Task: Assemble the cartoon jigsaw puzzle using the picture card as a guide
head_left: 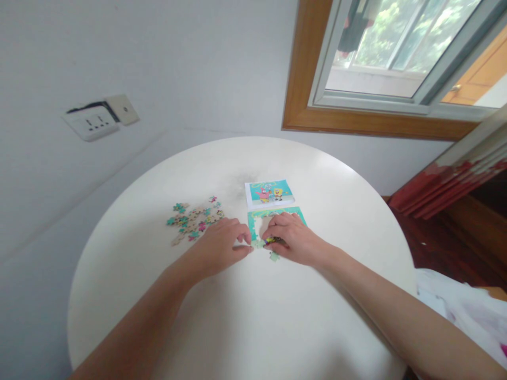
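While both of my hands are sitting close together over the round white table (253, 316), a small, partly filled jigsaw (273, 212) is lying at their fingertips, and I am taking it as the centre of my clock, with twelve pointing away from me. Its teal border is showing along the far and left sides, around a pale opening. My left hand (224, 240) is resting at eight o'clock, thumb and index finger standing nearly tip to tip at the near corner; whether they are pinching an edge, I cannot tell. My right hand (293, 237) is covering the side from two to five, fingers curling loosely, thumb standing a little apart from them; a dark and yellow patch (274, 240) is peeping out between, but whether I am gripping it or merely covering it, I cannot tell. One pale green piece (274, 256) is lying loose at six, just beside my right thumb. At twelve, a picture card (270, 193) with pink and yellow cartoon figures is lying just beyond the jigsaw. At nine, a scatter of loose pieces (195, 215) is spreading past my left fingers, some teal, some pink, some beige. A wall socket (95, 122) is sitting at ten, and a wood-framed window (380, 63) is standing at one
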`<state>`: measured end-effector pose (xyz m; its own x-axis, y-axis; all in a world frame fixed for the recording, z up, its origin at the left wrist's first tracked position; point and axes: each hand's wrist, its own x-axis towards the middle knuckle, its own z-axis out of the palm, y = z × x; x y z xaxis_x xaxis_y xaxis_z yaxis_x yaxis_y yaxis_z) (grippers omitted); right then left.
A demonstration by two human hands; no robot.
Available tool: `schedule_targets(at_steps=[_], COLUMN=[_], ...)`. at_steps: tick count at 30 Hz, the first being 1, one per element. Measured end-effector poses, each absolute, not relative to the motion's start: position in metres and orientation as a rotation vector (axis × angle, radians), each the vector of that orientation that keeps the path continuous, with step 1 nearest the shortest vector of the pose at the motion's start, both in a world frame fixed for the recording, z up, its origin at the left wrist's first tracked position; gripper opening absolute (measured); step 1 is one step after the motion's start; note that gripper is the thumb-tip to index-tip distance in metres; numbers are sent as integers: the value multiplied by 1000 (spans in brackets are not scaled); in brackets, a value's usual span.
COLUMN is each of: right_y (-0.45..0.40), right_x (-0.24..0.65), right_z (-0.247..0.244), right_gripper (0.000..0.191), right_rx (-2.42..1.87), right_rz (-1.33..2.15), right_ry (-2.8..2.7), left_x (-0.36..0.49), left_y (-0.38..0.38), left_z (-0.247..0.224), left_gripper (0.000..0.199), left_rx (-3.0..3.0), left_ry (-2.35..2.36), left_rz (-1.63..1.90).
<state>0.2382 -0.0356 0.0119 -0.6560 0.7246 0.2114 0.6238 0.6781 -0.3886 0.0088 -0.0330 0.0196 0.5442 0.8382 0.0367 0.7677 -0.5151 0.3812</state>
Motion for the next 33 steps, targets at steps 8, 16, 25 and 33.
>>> schedule_targets(at_steps=[8,16,25,33], right_y=[-40,-43,-29,-22], right_x=[241,237,262,279], right_z=[23,20,30,34], right_gripper=[17,22,45,44], right_rx=[-940,-965,-1077,-1052], right_rz=[386,340,294,408], right_ry=[-2592,-2627,-2461,-2550], left_x=[8,11,15,26], left_y=[-32,-32,-31,-33], left_z=[18,18,19,14], left_gripper=[6,9,17,26], left_rx=[2488,2506,2492,2491], left_ry=[1315,1339,1402,1565], left_rz=[322,322,292,294])
